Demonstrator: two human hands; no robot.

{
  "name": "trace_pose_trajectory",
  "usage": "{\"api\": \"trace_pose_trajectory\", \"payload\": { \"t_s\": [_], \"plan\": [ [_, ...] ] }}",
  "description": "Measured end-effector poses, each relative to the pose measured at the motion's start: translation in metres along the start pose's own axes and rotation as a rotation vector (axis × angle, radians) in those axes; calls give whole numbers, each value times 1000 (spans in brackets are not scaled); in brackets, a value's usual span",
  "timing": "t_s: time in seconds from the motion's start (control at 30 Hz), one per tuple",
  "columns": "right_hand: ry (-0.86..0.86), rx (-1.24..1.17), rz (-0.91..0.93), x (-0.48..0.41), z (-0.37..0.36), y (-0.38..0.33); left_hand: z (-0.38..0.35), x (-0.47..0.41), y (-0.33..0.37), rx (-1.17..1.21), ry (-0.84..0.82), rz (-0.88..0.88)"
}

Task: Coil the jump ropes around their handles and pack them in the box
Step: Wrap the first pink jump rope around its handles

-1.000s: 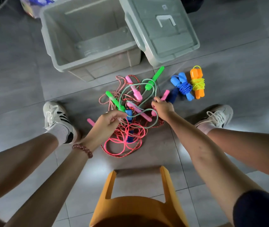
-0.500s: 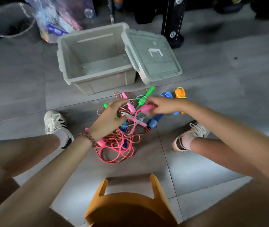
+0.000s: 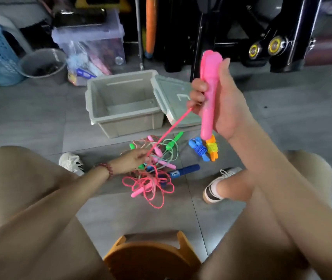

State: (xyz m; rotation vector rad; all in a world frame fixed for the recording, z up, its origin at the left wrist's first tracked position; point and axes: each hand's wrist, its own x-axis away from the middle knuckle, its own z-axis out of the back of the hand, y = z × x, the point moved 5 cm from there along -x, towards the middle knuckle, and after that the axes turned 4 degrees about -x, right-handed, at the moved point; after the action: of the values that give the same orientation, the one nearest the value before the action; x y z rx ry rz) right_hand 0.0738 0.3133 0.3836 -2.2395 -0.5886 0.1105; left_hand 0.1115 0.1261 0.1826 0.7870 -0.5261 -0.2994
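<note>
Pink plastic stands out first: the person seated on the orange stool point(image 3: 151, 257) holds a pink handle point(image 3: 209, 91) upright in the right hand point(image 3: 221, 104), high above the floor and nearer to them than the grey box point(image 3: 120, 122). The fingers and thumb are wrapped round the handle's shaft. A pink cord point(image 3: 171, 130) runs taut from those fingers, slanting down past the box's front wall to the left hand point(image 3: 132, 160). That hand sits low, just in front of the box, with its fingers curled round the cord where it meets the heap of tangled ropes point(image 3: 151, 178). The blur hides how firm that hold is.

The heap lies on the tiles in front of the box, with a dark blue handle point(image 3: 184, 170) poking out of it on the right. Further right of the heap, a blue rope bundle point(image 3: 198, 149) and an orange rope bundle point(image 3: 213, 150) lie touching, each already wound. The box stands open, its lid point(image 3: 171, 93) propped against its right wall.
</note>
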Motion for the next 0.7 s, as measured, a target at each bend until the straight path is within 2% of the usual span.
{"api": "trace_pose_trajectory", "payload": {
  "t_s": [0.07, 0.2, 0.23, 0.3, 0.37, 0.53, 0.63, 0.7],
  "plan": [
    [57, -18, 15, 2, 5, -11, -4, 2, -13, -81, -12, 25],
    [200, 149, -64, 1, 34, -3, 20, 0, -4, -57, 218, 48],
    [258, 252, -81, 0, 38, 0, 29, -1, 1, -56, 269, 52],
    [323, 617, -20, -3, 43, 1, 48, 1, 21, -86, 353, 33],
    [270, 899, 93, -8, 35, 1, 69, 5, 49, -64, 410, -35],
    [130, 1018, 119, -19, 8, 17, 107, 12, 118, -126, 460, -263],
    [-9, 1249, 126, -23, -4, 36, 104, 19, 124, -110, 494, -305],
    [-33, 1305, 50, -24, -2, 50, 101, 22, 118, -71, 522, -272]
  ]
}}
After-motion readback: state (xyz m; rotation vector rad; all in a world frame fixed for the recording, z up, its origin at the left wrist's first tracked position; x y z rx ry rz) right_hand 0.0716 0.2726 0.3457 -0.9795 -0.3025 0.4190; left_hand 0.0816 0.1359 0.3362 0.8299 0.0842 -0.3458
